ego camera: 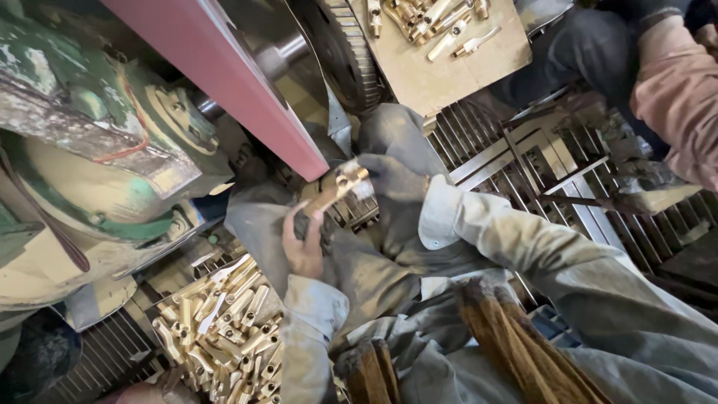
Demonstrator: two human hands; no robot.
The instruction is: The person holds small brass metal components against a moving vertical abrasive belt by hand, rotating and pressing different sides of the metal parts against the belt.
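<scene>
Head view shows a green, paint-chipped grinding machine (97, 142) filling the left, its reddish sanding belt (224, 82) running diagonally to the centre. Below it sits a crate of brass fittings (224, 329); more fittings lie on a cardboard sheet (441, 67) at the top. Just beside the belt's lower end, a dull golden brass fitting (336, 187) with a ringed end is held by both hands: the bare left hand (303, 243) curls its fingers around the lower stem, the cloth-wrapped right hand (393, 179) grips the upper end.
</scene>
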